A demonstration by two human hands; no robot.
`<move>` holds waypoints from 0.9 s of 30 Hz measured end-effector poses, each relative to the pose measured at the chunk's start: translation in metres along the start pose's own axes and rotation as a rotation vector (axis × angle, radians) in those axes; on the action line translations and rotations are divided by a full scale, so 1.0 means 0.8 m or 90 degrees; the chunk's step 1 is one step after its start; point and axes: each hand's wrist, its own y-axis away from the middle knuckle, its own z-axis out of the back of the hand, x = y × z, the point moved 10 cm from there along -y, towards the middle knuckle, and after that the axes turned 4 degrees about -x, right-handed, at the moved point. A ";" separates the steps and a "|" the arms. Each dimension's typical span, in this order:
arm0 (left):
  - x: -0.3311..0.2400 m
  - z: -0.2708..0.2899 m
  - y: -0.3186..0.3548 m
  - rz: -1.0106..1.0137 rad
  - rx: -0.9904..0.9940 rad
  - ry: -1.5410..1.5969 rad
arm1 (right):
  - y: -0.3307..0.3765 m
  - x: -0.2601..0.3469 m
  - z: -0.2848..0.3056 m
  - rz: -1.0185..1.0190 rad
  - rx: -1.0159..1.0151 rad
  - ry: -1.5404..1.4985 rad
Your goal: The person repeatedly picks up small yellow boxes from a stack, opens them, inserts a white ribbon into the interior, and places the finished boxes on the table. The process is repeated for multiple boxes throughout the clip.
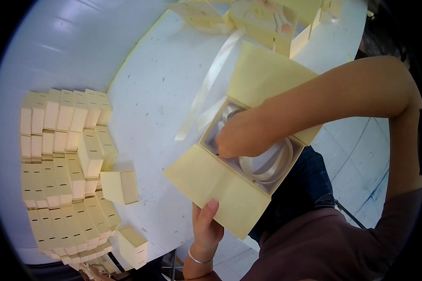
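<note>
A cream gift box [220, 192] lies tilted in front of me, its two wide flaps spread open on opposite sides. My left hand [207, 229] grips the edge of the near flap, thumb on top and fingers underneath. Inside the box, my right hand [248, 136] reaches down with its fingers curled; the fingertips and anything between them are hidden. A white satin ribbon [279, 166] lies coiled in the box beside that hand. Past the box's left side, a pale ribbon strip [210, 86] stretches across the table.
Stacked cream boxes [63, 178] stand in rows at the left. Two single boxes, one [120, 187] beside the stack and another [133, 246] nearer me, sit at its right. More opened boxes [267, 23] stand on the white table [150, 107] at the far side.
</note>
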 end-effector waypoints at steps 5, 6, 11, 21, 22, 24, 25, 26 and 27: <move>-0.089 0.020 0.000 -0.343 -0.120 -0.129 | 0.032 0.016 0.066 -0.028 -0.087 0.124; -0.117 0.013 0.006 -0.456 -0.139 -0.242 | 0.051 0.007 0.083 -0.081 -0.129 0.102; -0.167 -0.099 0.011 -0.615 -0.006 -0.881 | 0.099 -0.030 0.131 -0.247 -0.253 -0.028; -0.143 -0.115 -0.057 -0.346 0.131 -0.672 | 0.159 -0.046 0.185 -0.299 -0.263 -0.228; -0.139 -0.111 -0.063 -0.300 0.142 -0.633 | 0.164 -0.054 0.186 -0.346 -0.286 -0.230; -0.141 -0.115 -0.063 -0.284 0.105 -0.546 | 0.174 -0.061 0.191 -0.438 -0.338 -0.236; -0.145 -0.129 -0.054 -0.312 0.057 -0.498 | 0.176 -0.067 0.194 -0.491 -0.334 -0.253; -0.135 -0.135 -0.061 -0.309 0.157 -0.441 | 0.176 -0.069 0.195 -0.483 -0.319 -0.320; -0.128 -0.143 -0.064 -0.293 0.258 -0.378 | 0.176 -0.069 0.197 -0.476 -0.304 -0.384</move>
